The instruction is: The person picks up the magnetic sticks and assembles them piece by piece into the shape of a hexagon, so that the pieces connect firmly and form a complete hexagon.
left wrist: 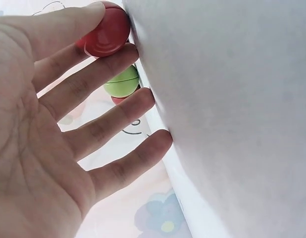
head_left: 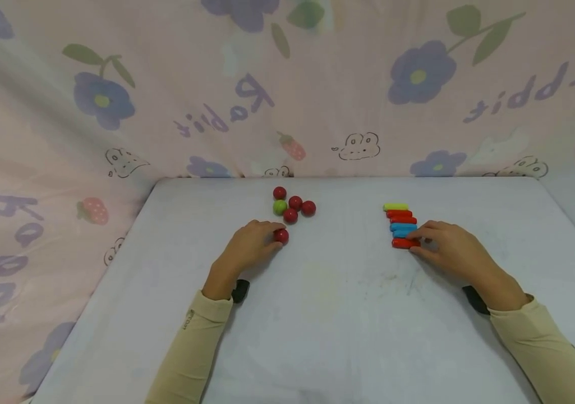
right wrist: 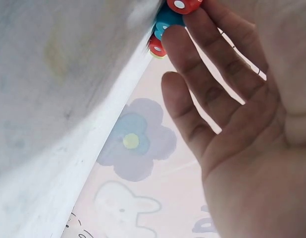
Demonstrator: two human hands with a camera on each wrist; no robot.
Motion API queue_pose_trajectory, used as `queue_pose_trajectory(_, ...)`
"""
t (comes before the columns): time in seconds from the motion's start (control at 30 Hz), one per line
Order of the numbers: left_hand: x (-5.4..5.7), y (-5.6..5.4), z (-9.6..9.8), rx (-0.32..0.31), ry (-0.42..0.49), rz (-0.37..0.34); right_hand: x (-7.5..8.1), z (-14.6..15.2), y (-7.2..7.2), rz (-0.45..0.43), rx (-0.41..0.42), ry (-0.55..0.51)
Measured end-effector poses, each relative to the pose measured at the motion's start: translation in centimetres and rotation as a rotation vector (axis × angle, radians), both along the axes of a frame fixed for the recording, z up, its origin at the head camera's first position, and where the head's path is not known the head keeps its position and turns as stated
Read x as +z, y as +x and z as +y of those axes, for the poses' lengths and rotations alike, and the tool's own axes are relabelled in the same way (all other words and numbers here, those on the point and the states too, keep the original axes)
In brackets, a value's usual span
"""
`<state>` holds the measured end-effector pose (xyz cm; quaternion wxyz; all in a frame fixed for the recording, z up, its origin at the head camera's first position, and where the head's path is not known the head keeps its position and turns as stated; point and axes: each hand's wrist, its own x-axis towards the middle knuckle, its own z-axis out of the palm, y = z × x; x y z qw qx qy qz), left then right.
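My left hand (head_left: 249, 245) pinches a red ball (head_left: 281, 236) between thumb and fingers, low over the white tabletop. In the left wrist view the thumb lies on that ball (left wrist: 112, 32), and the other fingers are spread. Just beyond are several more red balls (head_left: 308, 208) and one green ball (head_left: 280, 207). My right hand (head_left: 454, 249) has thumb and fingertips around the end of the nearest short red stick (head_left: 402, 243). Beside it in a row lie blue sticks (head_left: 403, 227), further red sticks (head_left: 402, 220) and a yellow one (head_left: 395, 207). The right thumb is hidden in the right wrist view.
Everything rests on a white table (head_left: 317, 336) whose far edge meets a patterned cloth (head_left: 307, 84). The cloth also hangs along the left side. Faint smudges mark the tabletop between the hands. Dark wrist bands show at both sleeves.
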<state>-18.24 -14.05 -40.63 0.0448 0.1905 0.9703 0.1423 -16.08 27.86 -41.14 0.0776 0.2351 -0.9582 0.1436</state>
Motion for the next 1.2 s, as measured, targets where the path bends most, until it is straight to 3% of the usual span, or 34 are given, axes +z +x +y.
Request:
queue_pose_trajectory(0.33,0.1,0.3,0.2,-0.016,0.021,-0.014,-0.1,0.1,0.2,-0.014,-0.014,0.008)
queue_pose_trajectory(0.77,0.5,0.4,0.3,0.031,0.022,-0.046,-0.1,0.2,-0.1,-0.024,-0.011,0.007)
queue_pose_trajectory(1.0,0.7,0.4,0.1,0.091,0.055,-0.078,0.3,-0.1,-0.2,-0.05,-0.025,0.006)
queue_pose_trajectory(1.2,0.9,1.7,0.9,0.185,0.08,-0.134,0.1,0.2,0.0,-0.067,-0.037,0.009)
